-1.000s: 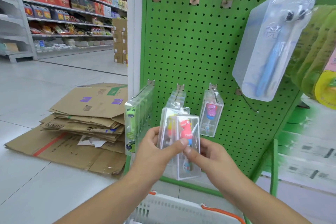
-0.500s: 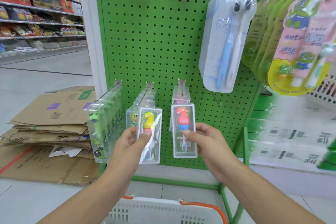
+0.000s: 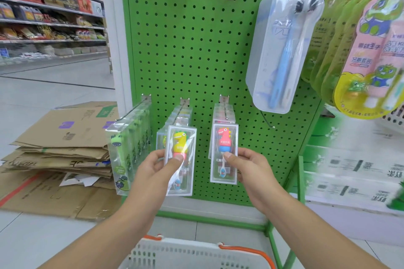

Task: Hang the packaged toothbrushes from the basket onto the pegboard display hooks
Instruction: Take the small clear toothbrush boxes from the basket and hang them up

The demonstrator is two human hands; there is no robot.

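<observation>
We've got the left hand (image 3: 156,165) pinching the yellow pack (image 3: 180,159), right hand (image 3: 244,165) pinching the pink pack (image 3: 224,153). Miss a hook (image 3: 225,109) hole and one could drop.

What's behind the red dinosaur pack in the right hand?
Behind the red pack, gripped by the right hand, more clear packs hang on that hook against the pegboard. Their contents and count are covered.

Both forearms are bare all the way to the bottom edge of the view; no sleeve shows. The left hand (image 3: 157,167) and the right hand (image 3: 249,167) wear no glove, ring, watch or band. The fingers (image 3: 227,156) carry short, unpainted nails, plainest on the two thumbs.
</observation>
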